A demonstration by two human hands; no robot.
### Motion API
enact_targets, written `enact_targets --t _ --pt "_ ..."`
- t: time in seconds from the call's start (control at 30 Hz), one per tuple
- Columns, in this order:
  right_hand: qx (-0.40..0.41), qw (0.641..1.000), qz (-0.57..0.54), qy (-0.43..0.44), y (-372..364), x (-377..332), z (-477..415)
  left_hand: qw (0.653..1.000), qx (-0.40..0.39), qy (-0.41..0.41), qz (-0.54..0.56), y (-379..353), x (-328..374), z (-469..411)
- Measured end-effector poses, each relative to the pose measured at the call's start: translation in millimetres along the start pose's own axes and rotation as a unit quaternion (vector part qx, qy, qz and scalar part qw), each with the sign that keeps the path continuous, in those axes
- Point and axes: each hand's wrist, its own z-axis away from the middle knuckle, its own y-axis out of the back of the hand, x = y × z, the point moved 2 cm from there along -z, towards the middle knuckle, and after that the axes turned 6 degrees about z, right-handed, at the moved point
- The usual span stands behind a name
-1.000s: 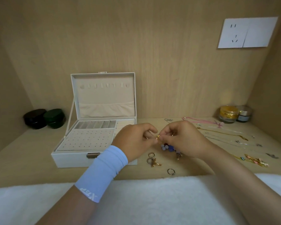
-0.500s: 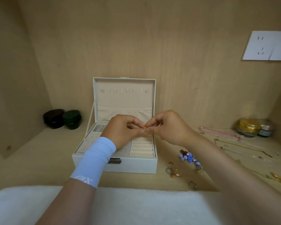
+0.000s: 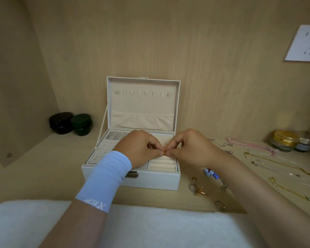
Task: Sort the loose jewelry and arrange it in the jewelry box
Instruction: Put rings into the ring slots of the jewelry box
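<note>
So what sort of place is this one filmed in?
Probably a home dressing nook: a wood-panelled alcove with a wall socket, an open jewelry box on the shelf, and cosmetic jars at the right.

Your jewelry box [image 3: 150, 181] is white outside and cream inside, with a dotted panel on its left half. The tiny piece [image 3: 165, 153] you've got is bright gold. Your wrist sleeve [image 3: 106, 178] is pale blue with white lettering. Off left there's one black pot [image 3: 60, 122] and one dark green pot [image 3: 81, 124]. On the right are blue beads [image 3: 210, 173], a pink cord [image 3: 250, 144] and gold chains [image 3: 273, 181].
</note>
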Motion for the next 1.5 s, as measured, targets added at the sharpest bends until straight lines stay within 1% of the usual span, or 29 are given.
enact_targets --t 0.13,0.2,0.27,0.33,0.37,0.47,0.57,0.67,0.77,0.83,0.9,1.0,1.13,1.23,1.33,1.5 --pt "-0.029 0.998 0.053 0.015 19 -4 6 0.999 -0.010 -0.020 -0.047 -1 3 0" --pt "-0.058 0.993 0.104 -0.006 35 -5 12 0.998 -0.011 -0.017 -0.055 -1 3 1" --pt "-0.156 0.975 0.146 -0.064 46 -5 23 0.997 -0.002 -0.019 -0.074 -3 4 1" --pt "-0.260 0.941 0.184 -0.115 47 -7 36 0.995 0.015 -0.030 -0.093 -6 8 3" --pt "-0.289 0.927 0.207 -0.123 45 -8 40 0.994 0.028 -0.041 -0.095 -8 9 3" --pt "-0.310 0.911 0.234 -0.137 35 -9 43 0.992 0.056 -0.084 -0.073 -13 19 4" --pt "-0.326 0.908 0.227 -0.137 26 -6 42 0.992 0.043 -0.108 -0.043 -21 28 8" --pt "-0.335 0.913 0.192 -0.133 25 0 41 0.992 0.021 -0.117 -0.032 -31 34 10" --pt "-0.318 0.932 0.126 -0.117 41 5 40 0.993 0.009 -0.117 0.005 -37 34 10" --pt "-0.287 0.952 0.032 -0.099 56 9 39 0.993 0.003 -0.104 0.052 -39 33 10" --pt "-0.252 0.961 -0.083 -0.082 67 14 38 0.991 0.009 -0.092 0.092 -39 34 9" --pt "-0.197 0.954 -0.215 -0.070 68 22 33 0.982 0.021 -0.076 0.169 -38 39 8" --pt "-0.158 0.936 -0.306 -0.069 60 23 26 0.963 0.044 -0.061 0.258 -33 36 4" --pt "-0.110 0.929 -0.347 -0.057 54 18 21 0.948 0.078 -0.031 0.309 -28 31 1" --pt "-0.054 0.934 -0.352 -0.035 47 13 17 0.940 0.104 -0.009 0.325 -19 28 -6" --pt "0.067 0.948 -0.311 0.003 41 5 1 0.957 0.093 -0.006 0.275 3 29 -27"
